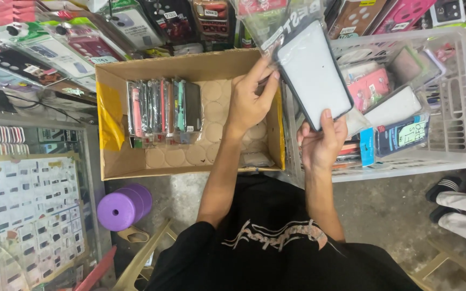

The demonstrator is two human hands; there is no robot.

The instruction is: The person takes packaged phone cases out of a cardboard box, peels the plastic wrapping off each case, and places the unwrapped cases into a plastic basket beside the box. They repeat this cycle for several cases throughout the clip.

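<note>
Both my hands grip a bagged phone case (314, 73) above the gap between box and basket: left hand (249, 97) pinching its upper edge, right hand (322, 143) its lower corner. The cardboard box (190, 67) holds a row of packaged cases (163, 110) at its left with bare floor beside them; the white plastic basket (459, 140) is heaped with more.

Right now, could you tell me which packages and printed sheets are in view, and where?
Packaged phone case: held by both hands, clear sleeve, dark rim.
Row of packaged cases: upright in cardboard box.
Loose packaged cases: white crate, right.
Printed chart: lower left.
</note>
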